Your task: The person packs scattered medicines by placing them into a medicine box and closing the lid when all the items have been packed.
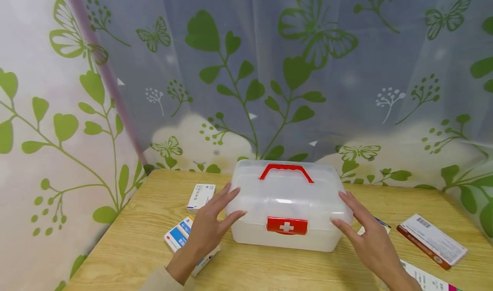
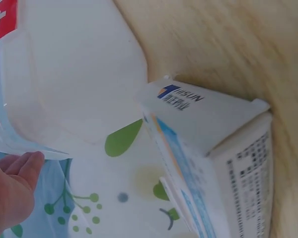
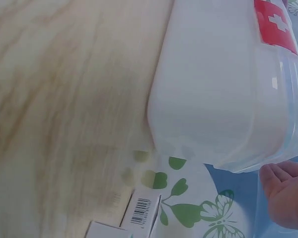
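A translucent white first-aid box [image 1: 250,235] stands upright on the table, its lid closed. It has a red carrying handle [image 1: 286,167] on top and a red latch [image 1: 277,226] with a white cross in front. My left hand [image 1: 206,229] rests against the left end of the lid, fingers fairly straight. On the opposite end, my right hand [image 1: 371,244] touches the lid with extended fingers and thumb. Both wrist views show fingertips at the lid's rim, with the left hand [image 2: 12,191] and right hand [image 3: 288,196] partly out of frame.
Beside the left hand are a small white medicine box [image 1: 201,195] and a blue-and-white one [image 1: 179,235]. To the right lie a white-and-brown medicine box [image 1: 433,239] and another white box [image 1: 423,278]. Patterned curtain [image 1: 239,90] hangs behind the wooden table [image 1: 127,239].
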`<state>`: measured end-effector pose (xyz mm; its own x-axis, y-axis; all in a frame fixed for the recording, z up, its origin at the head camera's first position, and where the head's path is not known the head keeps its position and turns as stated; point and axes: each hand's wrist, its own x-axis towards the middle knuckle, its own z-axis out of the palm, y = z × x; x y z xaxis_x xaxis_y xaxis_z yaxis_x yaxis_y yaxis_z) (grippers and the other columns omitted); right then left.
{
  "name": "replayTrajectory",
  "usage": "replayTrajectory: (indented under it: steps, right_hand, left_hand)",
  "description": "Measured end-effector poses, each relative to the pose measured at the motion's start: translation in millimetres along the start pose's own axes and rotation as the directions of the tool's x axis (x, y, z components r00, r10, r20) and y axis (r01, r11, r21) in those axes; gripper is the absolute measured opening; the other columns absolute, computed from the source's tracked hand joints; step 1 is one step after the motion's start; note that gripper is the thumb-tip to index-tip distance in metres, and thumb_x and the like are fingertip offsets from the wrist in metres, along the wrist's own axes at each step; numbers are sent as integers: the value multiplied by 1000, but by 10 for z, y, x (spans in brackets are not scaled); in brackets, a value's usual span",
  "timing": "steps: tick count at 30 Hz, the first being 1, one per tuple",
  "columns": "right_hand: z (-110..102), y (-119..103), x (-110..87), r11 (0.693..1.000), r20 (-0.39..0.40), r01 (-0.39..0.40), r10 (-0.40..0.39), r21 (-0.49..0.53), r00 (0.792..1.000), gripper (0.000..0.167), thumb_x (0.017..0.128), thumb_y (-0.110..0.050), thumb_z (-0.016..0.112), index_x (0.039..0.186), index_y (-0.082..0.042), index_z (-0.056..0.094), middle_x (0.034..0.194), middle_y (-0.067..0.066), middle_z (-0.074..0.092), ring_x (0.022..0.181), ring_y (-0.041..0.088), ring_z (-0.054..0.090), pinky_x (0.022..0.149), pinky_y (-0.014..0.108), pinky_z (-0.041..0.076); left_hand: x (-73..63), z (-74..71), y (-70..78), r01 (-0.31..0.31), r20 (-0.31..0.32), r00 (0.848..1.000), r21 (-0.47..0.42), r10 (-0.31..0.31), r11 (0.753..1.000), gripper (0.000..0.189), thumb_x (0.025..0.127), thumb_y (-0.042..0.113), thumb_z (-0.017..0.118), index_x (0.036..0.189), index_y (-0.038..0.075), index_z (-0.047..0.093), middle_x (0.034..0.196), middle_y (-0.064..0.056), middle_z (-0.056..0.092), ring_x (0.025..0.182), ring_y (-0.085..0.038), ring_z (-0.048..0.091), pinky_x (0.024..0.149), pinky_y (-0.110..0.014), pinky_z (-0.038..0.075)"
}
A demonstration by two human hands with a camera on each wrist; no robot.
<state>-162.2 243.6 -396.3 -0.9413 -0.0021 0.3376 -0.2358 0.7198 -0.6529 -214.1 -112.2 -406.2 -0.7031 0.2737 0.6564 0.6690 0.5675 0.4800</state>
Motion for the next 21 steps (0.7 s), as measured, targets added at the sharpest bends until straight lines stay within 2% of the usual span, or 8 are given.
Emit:
replayTrajectory:
  steps: [7, 11, 15, 21]
  right_hand:
    - [-44, -60, 24, 999, -15, -33, 33, -20, 999, 68, 91, -43, 63, 150, -33, 30, 152, 9, 31, 127, 43, 40, 86, 64, 42]
    - [-69, -99, 43, 998, -15, -43, 42, -37, 999, 68, 91, -45, 63, 150, -32, 31, 150, 11, 34, 126, 44, 42, 83, 63, 44]
    - [-106, -123, 53, 998, -13, -32, 32, -45, 999, 67, 91, -44, 63, 150, -29, 32, 148, 14, 38, 122, 43, 46, 82, 60, 47]
    - [-176, -162, 83, 1000, -7, -17, 17, -13, 1000, 65, 92, -41, 62, 149, -25, 35, 145, 15, 41, 116, 41, 53, 81, 54, 51]
  left_hand:
    - [51, -36, 31, 26, 3, 1000, -3, -26, 1000, 57, 86, 31, 73, 138, 20, 53, 143, -6, 46, 127, -22, 46, 97, -43, 45]
    - [62, -80, 37, 31, 15, 999, -26, -30, 999, 61, 83, 30, 76, 138, 20, 52, 143, -6, 46, 128, -23, 45, 98, -45, 43]
    - [73, -114, 25, 10, 52, 999, -44, -8, 999, 69, 79, 30, 79, 140, 18, 50, 144, -8, 44, 129, -24, 44, 98, -46, 43]
    - [122, -190, 21, -18, 102, 994, -57, 24, 998, 72, 80, 27, 78, 144, 16, 45, 146, -8, 42, 132, -21, 39, 100, -45, 41]
